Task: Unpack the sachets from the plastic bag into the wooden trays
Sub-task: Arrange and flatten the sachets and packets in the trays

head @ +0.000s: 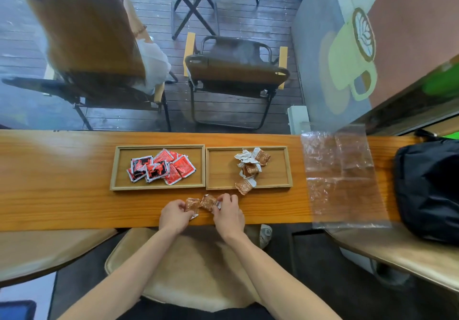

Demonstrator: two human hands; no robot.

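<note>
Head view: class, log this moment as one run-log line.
left hand holds brown sachets | right hand holds them | plastic bag flat

Counter point(74, 195): varnished wood, orange-brown, plain grain, slight sheen. Two trays point(159, 187) point(248, 186): paler wood, matt, smooth, with raised rims. Red sachets point(182, 167): glossy printed foil or plastic, flat, some with black panels. Brown sachets point(250, 168): crinkled wrapper, speckled print, white crimped edges; the pair in the hands point(173, 214) point(228, 214) look the same. Bag point(342, 175): clear thin plastic film, creased, shiny, the wood showing through. Black bag point(429, 185): matt woven cloth, softly folded. Chair point(236, 71): dark metal tube frame, brown fabric seat, pale wooden armrests. Floor point(248, 17): dark ribbed planks.
</note>
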